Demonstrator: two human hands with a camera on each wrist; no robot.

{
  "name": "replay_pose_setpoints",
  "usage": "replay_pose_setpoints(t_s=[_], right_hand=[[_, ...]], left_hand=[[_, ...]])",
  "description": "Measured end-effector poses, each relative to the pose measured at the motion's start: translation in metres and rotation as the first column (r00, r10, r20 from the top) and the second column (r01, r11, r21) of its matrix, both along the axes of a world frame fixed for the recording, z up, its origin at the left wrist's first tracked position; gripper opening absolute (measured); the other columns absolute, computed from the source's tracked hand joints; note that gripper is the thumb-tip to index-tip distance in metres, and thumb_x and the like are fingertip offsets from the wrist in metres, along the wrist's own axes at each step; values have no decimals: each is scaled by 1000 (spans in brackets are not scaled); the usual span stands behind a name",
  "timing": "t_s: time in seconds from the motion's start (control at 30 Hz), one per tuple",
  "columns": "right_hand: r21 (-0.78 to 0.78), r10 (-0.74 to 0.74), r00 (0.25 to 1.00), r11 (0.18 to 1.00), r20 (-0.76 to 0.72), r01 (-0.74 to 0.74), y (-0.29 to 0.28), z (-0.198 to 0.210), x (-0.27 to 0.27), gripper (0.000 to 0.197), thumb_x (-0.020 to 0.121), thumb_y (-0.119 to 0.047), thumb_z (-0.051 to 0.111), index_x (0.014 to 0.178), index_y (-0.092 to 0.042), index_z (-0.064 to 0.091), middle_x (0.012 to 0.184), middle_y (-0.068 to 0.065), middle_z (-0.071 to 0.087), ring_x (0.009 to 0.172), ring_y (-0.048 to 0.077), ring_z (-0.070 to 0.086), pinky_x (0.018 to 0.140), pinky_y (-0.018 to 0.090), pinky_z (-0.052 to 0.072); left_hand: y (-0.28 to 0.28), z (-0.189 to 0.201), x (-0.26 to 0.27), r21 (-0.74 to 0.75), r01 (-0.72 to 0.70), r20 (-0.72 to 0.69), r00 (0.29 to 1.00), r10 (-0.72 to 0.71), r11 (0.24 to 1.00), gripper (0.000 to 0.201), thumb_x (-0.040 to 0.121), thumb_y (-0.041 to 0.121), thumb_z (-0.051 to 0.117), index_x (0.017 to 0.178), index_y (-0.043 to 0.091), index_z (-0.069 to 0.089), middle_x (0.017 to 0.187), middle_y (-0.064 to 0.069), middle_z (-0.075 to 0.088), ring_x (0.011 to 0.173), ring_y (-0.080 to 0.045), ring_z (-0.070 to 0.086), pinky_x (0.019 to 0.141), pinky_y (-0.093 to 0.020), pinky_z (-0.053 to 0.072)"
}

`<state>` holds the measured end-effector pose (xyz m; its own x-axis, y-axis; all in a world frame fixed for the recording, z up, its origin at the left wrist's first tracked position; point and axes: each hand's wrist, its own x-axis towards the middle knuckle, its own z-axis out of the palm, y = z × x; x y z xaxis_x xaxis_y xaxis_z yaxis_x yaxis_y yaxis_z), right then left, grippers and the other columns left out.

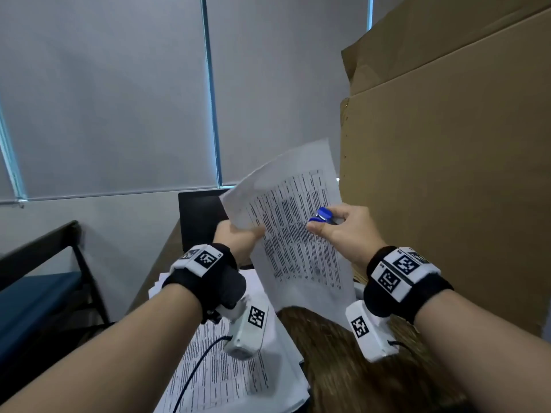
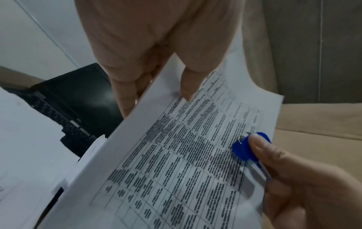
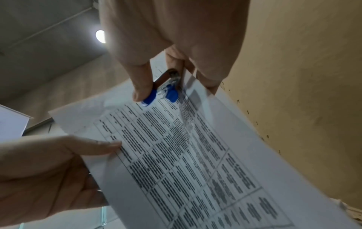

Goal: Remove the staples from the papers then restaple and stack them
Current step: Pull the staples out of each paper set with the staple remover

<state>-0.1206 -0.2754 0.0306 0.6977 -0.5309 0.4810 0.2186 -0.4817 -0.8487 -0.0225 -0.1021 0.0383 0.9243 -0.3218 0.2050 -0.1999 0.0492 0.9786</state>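
Note:
A printed sheaf of papers (image 1: 295, 234) with a table of text is held up in the air, tilted. My left hand (image 1: 238, 236) pinches its left edge, thumb (image 2: 188, 86) on the printed face and the fingers behind. My right hand (image 1: 340, 231) grips a blue staple remover (image 1: 323, 216) at the papers' right edge; in the right wrist view its blue tabs (image 3: 166, 94) and metal claws sit over the sheet near a corner. I cannot see a staple. A loose pile of printed papers (image 1: 238, 368) lies on the wooden table below my left wrist.
A tall stack of brown cardboard (image 1: 447, 174) stands close on the right. A black laptop (image 1: 202, 219) sits behind the held papers, its keyboard (image 2: 64, 120) partly under loose sheets. A dark chair (image 1: 44, 278) with a blue seat is at the left. Grey blinds fill the back.

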Motion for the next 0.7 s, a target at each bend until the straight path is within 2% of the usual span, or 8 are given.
replay_pose_setpoints(t_s=[0.17, 0.23, 0.3, 0.37, 0.43, 0.53, 0.63, 0.7], right_hand=[[0, -82, 996, 997, 43, 83, -4, -6, -8, 35, 73, -24, 85, 103, -12, 72, 94, -3, 71, 93, 14, 68, 93, 37, 54], [31, -103, 992, 994, 75, 101, -5, -6, -10, 36, 73, -22, 85, 105, -10, 72, 95, -3, 71, 91, 12, 68, 92, 33, 55], [101, -102, 989, 991, 108, 91, -8, -4, -12, 36, 74, -19, 84, 106, -9, 70, 92, -4, 71, 86, 6, 68, 84, 22, 55], [119, -77, 990, 991, 122, 63, -9, -3, -13, 33, 75, -19, 82, 105, -10, 71, 90, -7, 71, 80, -3, 66, 70, 9, 50], [74, -46, 995, 996, 85, 40, -10, -4, -13, 30, 76, -21, 82, 104, -13, 71, 93, -9, 70, 82, -5, 64, 73, 7, 48], [39, 59, 995, 998, -79, -56, -16, -12, -11, 36, 76, -24, 81, 109, -12, 70, 102, -3, 71, 95, 6, 66, 84, 19, 50], [-67, 104, 893, 987, -438, -147, -25, -28, -6, 37, 74, -29, 83, 104, -9, 72, 98, 5, 72, 92, 13, 66, 78, 21, 48], [-96, 61, 855, 987, -515, -129, -29, -42, 2, 33, 74, -29, 84, 95, -5, 74, 93, 11, 73, 86, 19, 66, 77, 28, 50]], left_hand=[[-12, -9, 1, -20, 7, -2, 1000, -8, 1000, 20, 92, 11, 65, 111, 5, 64, 106, -17, 70, 96, -36, 67, 86, -53, 55], [-14, -20, 3, 89, 60, -51, 997, -56, 994, 16, 90, 10, 66, 106, 8, 65, 102, -15, 70, 92, -32, 68, 83, -46, 56], [-14, -32, 5, 242, 98, -70, 994, -84, 965, 11, 89, 8, 64, 99, 11, 65, 97, -11, 70, 85, -26, 68, 76, -41, 56], [-14, -39, 10, 262, 88, -72, 995, -72, 961, 7, 89, 9, 63, 94, 11, 65, 93, -10, 71, 77, -25, 68, 70, -38, 56], [-12, -41, 19, 193, 14, -65, 998, -1, 981, 3, 88, 8, 65, 89, 5, 68, 91, -16, 72, 74, -31, 69, 65, -40, 58], [-9, -37, 36, 89, -93, -55, 994, 98, 992, 13, 86, 8, 68, 73, 6, 68, 78, -17, 72, 71, -34, 70, 63, -49, 60], [-7, -38, 53, 37, -174, -80, 981, 177, 984, 27, 88, 16, 67, 65, 10, 55, 60, -12, 57, 51, -27, 56, 52, -33, 51], [-9, -45, 66, 102, -197, -43, 978, 203, 975, 35, 88, 28, 66, 65, 13, 45, 61, -13, 45, 56, -25, 47, 57, -33, 46]])
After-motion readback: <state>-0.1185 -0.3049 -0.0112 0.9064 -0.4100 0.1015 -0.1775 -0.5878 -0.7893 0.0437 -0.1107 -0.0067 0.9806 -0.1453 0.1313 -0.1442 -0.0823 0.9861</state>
